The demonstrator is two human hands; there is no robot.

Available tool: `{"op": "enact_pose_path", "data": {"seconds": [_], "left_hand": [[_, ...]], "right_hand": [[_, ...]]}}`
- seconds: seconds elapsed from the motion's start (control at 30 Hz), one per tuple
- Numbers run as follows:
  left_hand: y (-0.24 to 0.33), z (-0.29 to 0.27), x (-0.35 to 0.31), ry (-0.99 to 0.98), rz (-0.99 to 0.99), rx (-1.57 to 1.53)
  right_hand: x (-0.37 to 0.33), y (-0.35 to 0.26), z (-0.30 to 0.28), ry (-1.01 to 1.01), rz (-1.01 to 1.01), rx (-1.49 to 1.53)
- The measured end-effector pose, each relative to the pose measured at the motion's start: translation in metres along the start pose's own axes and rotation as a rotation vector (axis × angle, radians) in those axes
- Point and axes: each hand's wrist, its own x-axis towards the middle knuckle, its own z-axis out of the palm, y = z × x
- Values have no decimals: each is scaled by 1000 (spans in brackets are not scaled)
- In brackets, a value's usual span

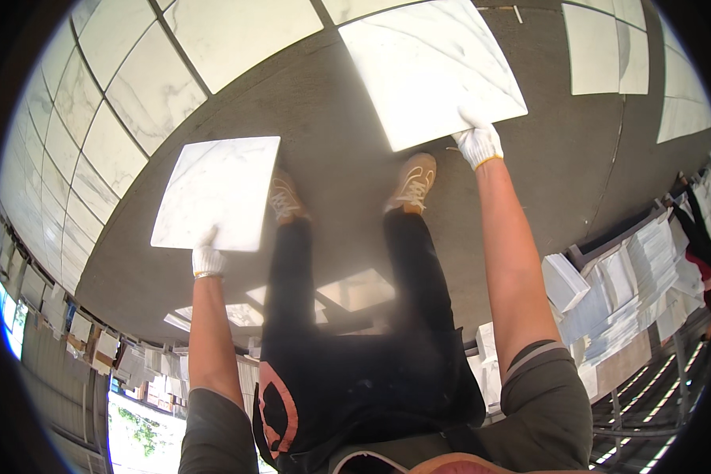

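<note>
My left hand [208, 254], in a white knit glove, grips a white square marble tile [217, 189] with faint grey veins by its near edge. The thumb lies on the tile's top face and the fingers are hidden beneath it. A second white marble tile [426, 71], with grey veins toward its far right, is held in my gloved right hand [479, 142] by its near right edge. That thumb also rests on the top face. Both tiles are off the floor, apart from each other, one on each side of my shoes.
Rows of white veined tiles [154, 95] lie on the grey floor [316, 110] at the left and far side, with narrow gaps between them. More tiles [600, 51] lie at the far right. Stacked slabs [632, 276] stand at the right. My shoes [415, 183] are between the held tiles.
</note>
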Motion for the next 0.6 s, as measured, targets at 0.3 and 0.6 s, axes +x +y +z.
{"op": "enact_pose_path", "data": {"seconds": [0.3, 0.6], "left_hand": [[2, 3, -13, 39, -23, 65], [-11, -5, -10, -46, -62, -53]], "right_hand": [[62, 40, -60, 291, 162, -55], [84, 39, -88, 267, 271, -391]]}}
